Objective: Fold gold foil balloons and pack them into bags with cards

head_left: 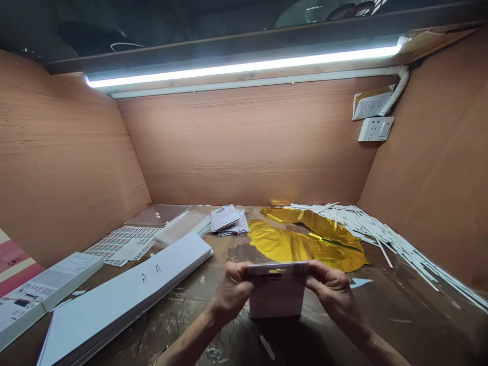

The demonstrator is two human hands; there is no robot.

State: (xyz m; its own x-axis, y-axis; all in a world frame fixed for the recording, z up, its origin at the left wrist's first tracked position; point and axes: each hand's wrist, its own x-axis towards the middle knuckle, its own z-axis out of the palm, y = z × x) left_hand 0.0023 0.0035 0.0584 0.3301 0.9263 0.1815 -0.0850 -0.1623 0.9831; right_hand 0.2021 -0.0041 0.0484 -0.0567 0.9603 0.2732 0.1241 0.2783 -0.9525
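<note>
Between my two hands a flat rectangular packet [276, 295] with a hang slot near its top edge is held up over the table. My left hand [233, 290] pinches its upper left corner, thumb and fingers closed on it. At the upper right corner my right hand [330, 287] grips it the same way. The packet's face is in shadow, so its print is unreadable. Just behind it lie shiny gold foil balloons [282, 244], spread flat. A small pile of white printed packets [225, 218] sits farther back, left of the foil.
A long stack of white card [129, 300] and a printed white box [49, 284] lie left. Behind them are label sheets [122, 244] and clear plastic sleeves [183, 226]. Thin white sticks [404, 254] run along the right wall. Wooden panels [247, 147] enclose the table.
</note>
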